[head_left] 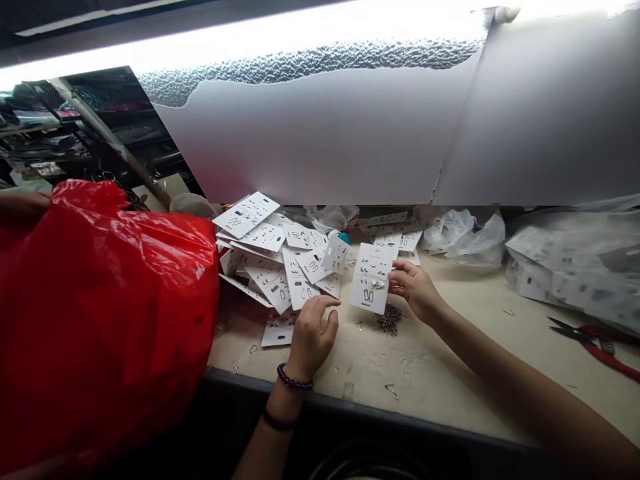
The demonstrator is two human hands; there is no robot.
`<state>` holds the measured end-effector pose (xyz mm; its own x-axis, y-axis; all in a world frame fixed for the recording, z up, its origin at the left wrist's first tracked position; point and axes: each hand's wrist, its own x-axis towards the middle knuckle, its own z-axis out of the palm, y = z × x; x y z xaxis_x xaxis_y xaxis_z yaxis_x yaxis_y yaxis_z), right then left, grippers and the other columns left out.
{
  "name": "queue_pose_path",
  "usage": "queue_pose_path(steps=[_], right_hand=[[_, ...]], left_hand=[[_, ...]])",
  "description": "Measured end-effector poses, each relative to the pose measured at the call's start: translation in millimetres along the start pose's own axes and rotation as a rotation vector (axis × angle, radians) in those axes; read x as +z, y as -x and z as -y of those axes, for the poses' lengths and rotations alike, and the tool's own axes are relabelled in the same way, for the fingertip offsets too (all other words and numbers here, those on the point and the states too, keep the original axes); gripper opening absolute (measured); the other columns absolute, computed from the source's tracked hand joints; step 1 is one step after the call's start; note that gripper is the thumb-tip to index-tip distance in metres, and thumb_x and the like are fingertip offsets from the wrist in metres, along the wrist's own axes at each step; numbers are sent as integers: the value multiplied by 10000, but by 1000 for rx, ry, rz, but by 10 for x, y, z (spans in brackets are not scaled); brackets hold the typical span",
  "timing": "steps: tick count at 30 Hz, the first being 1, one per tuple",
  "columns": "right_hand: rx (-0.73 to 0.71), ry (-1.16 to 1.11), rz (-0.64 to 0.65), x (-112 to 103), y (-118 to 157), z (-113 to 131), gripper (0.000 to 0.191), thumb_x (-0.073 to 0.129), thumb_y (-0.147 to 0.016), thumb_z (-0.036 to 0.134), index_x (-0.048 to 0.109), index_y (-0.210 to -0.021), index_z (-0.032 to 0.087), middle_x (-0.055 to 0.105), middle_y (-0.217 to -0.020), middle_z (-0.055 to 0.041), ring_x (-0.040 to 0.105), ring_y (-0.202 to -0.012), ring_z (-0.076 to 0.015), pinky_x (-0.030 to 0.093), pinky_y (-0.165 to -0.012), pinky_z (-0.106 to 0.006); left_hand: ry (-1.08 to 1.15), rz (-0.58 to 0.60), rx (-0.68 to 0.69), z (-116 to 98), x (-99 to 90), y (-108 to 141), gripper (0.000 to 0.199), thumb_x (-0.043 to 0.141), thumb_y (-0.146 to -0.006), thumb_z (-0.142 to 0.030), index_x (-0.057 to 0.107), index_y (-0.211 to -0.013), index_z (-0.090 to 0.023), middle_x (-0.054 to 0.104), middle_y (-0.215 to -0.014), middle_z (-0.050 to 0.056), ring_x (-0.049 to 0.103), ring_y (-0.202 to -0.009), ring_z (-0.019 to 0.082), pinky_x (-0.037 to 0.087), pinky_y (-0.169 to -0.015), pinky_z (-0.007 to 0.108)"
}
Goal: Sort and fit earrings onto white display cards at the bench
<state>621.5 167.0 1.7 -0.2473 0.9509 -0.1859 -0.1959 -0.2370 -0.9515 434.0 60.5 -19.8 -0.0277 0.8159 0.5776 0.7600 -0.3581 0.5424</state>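
Note:
My right hand (413, 290) pinches the edge of a white display card (370, 279) printed with rows of small metal fittings. A small heap of dark metal hardware (389, 319) lies on the bench just below that card. My left hand (311, 338), wearing a beaded bracelet, rests at the front of a loose pile of similar white cards (265, 257). Its fingertips are at or just over the nearest card (300, 287), and it holds nothing that I can see.
A large red plastic bag (100, 320) fills the left side, with another person's hand (23, 203) behind it. Red-handled snips (585, 343) lie at the right. Clear plastic bags (465, 240) stand behind the cards. The bench's dark front edge (350, 407) runs below my hands.

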Motion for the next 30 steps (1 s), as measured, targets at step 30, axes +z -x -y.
queue_pose_path(steps=[30], right_hand=[[-45, 583, 654, 234, -1031, 195, 387, 666, -656, 309, 469, -961, 173, 517, -1044, -65, 524, -904, -162, 430, -813, -332]], left_hand=[[-26, 379, -172, -42, -548, -76, 218, 400, -857, -277, 531, -1019, -212, 589, -1004, 47, 555, -930, 162, 483, -799, 298]])
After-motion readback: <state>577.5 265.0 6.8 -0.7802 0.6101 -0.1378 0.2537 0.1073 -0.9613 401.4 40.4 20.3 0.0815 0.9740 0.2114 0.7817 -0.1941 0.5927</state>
